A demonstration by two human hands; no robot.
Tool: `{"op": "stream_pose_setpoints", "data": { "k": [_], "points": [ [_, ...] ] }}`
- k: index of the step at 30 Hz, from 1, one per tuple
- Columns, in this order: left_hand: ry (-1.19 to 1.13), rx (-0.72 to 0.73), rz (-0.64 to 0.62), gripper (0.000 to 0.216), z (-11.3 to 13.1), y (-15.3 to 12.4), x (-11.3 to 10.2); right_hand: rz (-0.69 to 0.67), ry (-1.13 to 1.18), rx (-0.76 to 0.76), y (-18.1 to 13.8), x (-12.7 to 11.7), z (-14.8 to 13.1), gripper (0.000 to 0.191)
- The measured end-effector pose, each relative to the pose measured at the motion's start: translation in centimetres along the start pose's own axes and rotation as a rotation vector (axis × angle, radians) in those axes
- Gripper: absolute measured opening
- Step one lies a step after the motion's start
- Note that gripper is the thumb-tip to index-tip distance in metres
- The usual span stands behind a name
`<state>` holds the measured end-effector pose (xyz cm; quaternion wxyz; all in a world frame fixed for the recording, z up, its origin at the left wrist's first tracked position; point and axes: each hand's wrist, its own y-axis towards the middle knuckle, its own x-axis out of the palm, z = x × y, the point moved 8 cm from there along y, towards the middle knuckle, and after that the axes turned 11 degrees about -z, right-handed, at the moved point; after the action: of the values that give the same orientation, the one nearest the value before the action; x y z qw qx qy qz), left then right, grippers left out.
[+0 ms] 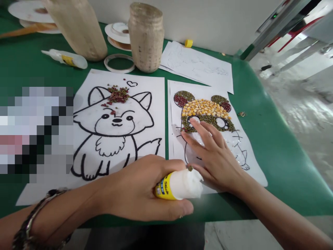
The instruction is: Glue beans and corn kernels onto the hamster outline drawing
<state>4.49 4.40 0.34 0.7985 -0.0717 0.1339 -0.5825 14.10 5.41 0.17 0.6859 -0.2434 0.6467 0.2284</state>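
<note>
My left hand (140, 189) is wrapped round a glue stick (179, 185) with a yellow label, its white worn end uncovered and a small dark bit stuck on it. Fingers spread, my right hand (213, 152) rests on the right-hand drawing (179, 152), an animal outline. Yellow corn kernels (205, 108) fill its forehead; green beans (229, 125) band the eyes, and red and green beans fill the ears. Under my left arm lies a fox drawing (117, 126) with a loose heap of red and green beans (118, 94) on its head.
Behind the drawings stand two cloudy jars, one upright (146, 38) and one larger (80, 31). Nearby are a tape roll (119, 63), a glue bottle (66, 59), ribbon spools (118, 34), sketched sheets (197, 62) and a yellow cap (188, 43). The green table (281, 139) ends at the right.
</note>
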Motion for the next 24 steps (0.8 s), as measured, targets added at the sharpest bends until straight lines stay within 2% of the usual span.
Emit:
{"op": "stream_pose_setpoints", "data": {
  "k": [6,14,24],
  "points": [
    [0.012,0.05,0.066,0.018,-0.16,0.05,-0.14,0.0,-0.03,-0.001,-0.22,-0.12,-0.09,0.06],
    [0.01,0.089,0.086,0.016,-0.36,0.0,-0.06,0.008,-0.062,0.003,-0.52,-0.29,-0.36,0.058],
    [-0.006,0.035,0.051,0.017,-0.32,0.0,0.0,0.066,-0.086,-0.011,-0.64,-0.9,-0.69,0.053]
  ]
}}
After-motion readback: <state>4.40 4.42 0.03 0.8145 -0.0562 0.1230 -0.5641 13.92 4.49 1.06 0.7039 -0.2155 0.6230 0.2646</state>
